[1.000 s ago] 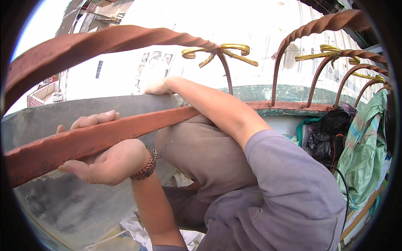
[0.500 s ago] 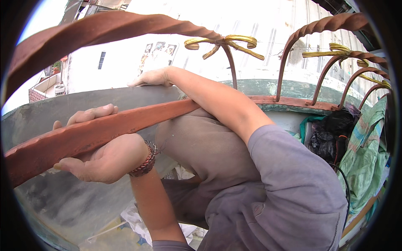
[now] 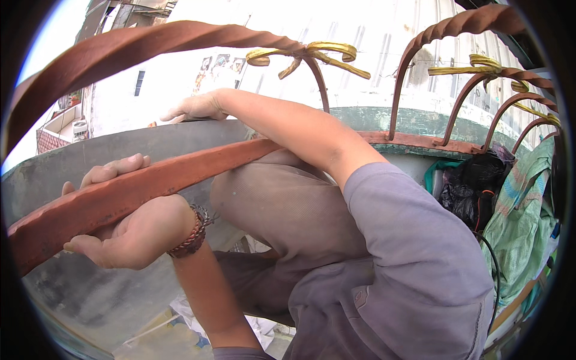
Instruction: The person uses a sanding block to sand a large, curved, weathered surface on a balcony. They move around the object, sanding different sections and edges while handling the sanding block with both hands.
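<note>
— From the head view, what have the hands got hold of?

— The left hand (image 3: 129, 231) is wrapped around a flat rust-red iron bar (image 3: 150, 183) that slants across the lower left. Its fingers (image 3: 114, 170) curl over the top edge and the thumb sits underneath, so they're closed on the bar. There's a braided bracelet (image 3: 192, 231) on that wrist.

— And the other one?

— The right hand (image 3: 195, 108) is stretched far forward, lying flat on the top edge of a grey metal sheet (image 3: 90, 156) that stands just behind the bar. Fingers are spread loosely and fairly straight; I can't tell whether they grip the edge or only rest on it.

— What's around them?

— A twisted iron arch (image 3: 150, 42) sweeps overhead, meeting gold-painted scrollwork (image 3: 312, 54). More twisted hoops (image 3: 432, 42) rise on the right. Below them, a black bag (image 3: 471, 186) and a green woven sack (image 3: 522, 228) are bunched together. The person's bent knee in brown trousers (image 3: 288, 204) sits between the arms.
</note>
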`<act>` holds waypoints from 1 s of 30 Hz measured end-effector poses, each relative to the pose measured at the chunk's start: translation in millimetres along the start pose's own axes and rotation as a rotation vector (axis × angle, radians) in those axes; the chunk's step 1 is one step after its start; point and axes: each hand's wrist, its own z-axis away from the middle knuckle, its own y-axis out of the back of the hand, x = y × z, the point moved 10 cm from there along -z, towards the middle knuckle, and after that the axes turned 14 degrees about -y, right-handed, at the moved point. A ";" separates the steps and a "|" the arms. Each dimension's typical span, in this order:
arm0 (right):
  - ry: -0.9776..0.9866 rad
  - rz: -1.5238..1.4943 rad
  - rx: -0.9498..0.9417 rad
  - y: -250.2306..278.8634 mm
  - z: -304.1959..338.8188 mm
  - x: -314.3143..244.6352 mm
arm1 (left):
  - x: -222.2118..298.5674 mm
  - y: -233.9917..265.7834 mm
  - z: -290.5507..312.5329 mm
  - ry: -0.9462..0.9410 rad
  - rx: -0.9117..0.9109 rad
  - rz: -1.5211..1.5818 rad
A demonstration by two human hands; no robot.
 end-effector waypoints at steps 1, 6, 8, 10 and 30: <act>0.038 -0.064 -0.070 -12.4 17.1 -21.4 | 0.9 -2.5 -0.6 0.010 -0.011 0.007; -0.053 0.210 -0.006 31.2 -62.6 57.1 | 2.2 -4.1 -1.6 0.011 -0.009 0.019; 0.008 0.329 0.107 53.2 -65.8 77.3 | 0.0 -4.7 1.4 0.024 0.018 0.041; 0.105 0.447 0.192 56.5 -69.9 58.1 | 1.8 -7.0 0.2 0.013 0.033 0.064; 0.140 0.010 -0.215 -22.0 -19.7 -89.5 | -103.4 47.7 76.4 0.373 -0.586 0.159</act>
